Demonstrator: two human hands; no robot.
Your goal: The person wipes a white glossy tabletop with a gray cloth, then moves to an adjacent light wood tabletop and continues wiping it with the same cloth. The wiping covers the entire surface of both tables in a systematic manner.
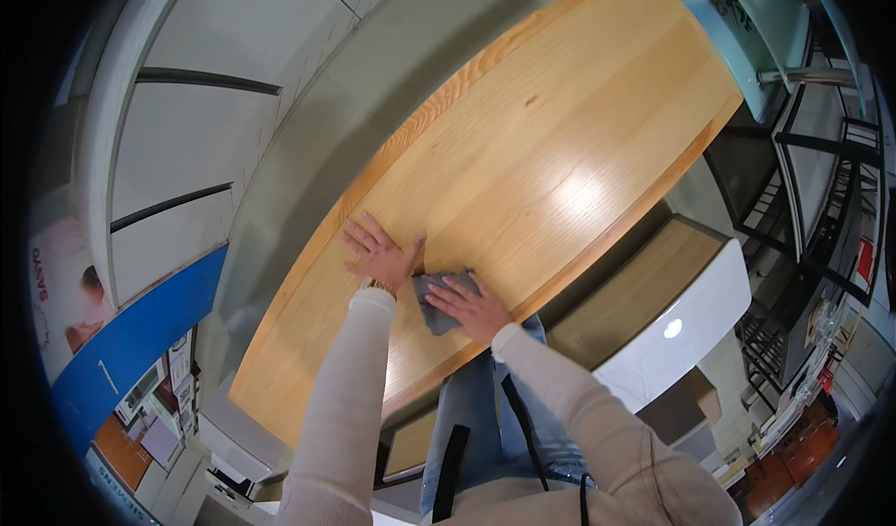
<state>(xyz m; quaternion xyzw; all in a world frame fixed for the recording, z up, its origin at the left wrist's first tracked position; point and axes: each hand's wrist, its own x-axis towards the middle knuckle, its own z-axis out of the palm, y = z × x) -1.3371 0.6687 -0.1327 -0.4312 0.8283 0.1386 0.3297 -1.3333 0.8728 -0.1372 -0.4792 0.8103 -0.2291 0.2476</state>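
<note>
A long, light wooden tabletop [504, 155] stretches before me from lower left to upper right. My left hand [380, 251] lies on it with fingers spread, holding nothing, and a bracelet or watch shows at that wrist. Just to its right, my right hand [476, 307] rests palm down on a folded grey cloth [437, 316], pressing it against the wood near the edge closest to me. The cloth's left part shows, while its right part is hidden under the hand.
A white-fronted drawer unit [675, 330] stands at the table's right side. A blue panel [147, 323] and large grey-white panels [203, 127] are at the left. Pale blue glass shelving [756, 36] adjoins the far end, with black metal frames [826, 141] on the right.
</note>
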